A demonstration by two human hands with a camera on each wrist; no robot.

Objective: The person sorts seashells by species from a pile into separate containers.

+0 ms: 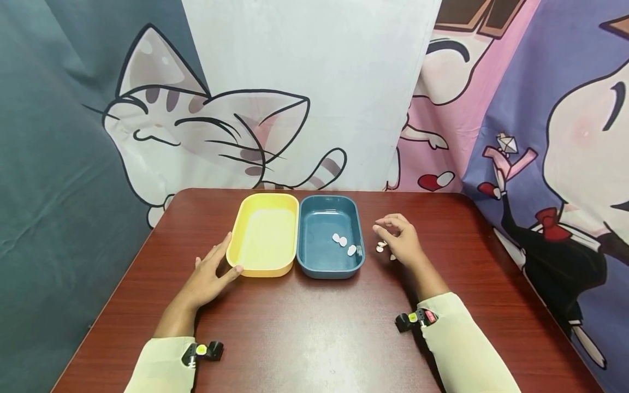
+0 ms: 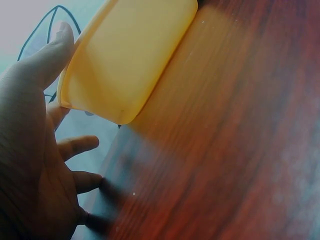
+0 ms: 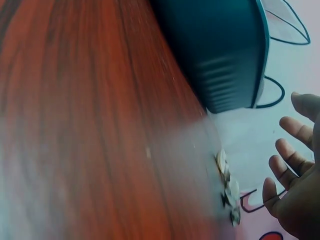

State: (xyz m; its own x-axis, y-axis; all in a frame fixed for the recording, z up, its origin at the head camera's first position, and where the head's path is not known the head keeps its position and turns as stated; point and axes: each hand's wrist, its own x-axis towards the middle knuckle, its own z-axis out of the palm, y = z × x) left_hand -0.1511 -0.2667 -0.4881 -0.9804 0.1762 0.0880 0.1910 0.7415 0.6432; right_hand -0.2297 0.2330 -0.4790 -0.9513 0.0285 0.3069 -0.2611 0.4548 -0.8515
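Fingers spread, my left hand point(image 1: 206, 283) rests at the left side of a yellow tray point(image 1: 265, 272), its thumb on the rim near the front corner. The left wrist view shows the thumb up along the yellow tray's point(image 2: 125, 55) edge. My right hand point(image 1: 405, 244) hovers just right of a blue tray point(image 1: 330, 274), fingers loosely bent, nothing visible between them. Under it on the table lie several small white shell-like pieces point(image 1: 380, 249), partly hidden by the hand. Similar white pieces point(image 1: 343, 242) lie inside the blue tray.
Both trays stand side by side on the reddish-brown wooden table point(image 1: 304, 333), toward its far edge. Behind it hangs a cloth backdrop point(image 1: 314, 49) with cartoon cats. A small camera is strapped to each wrist.
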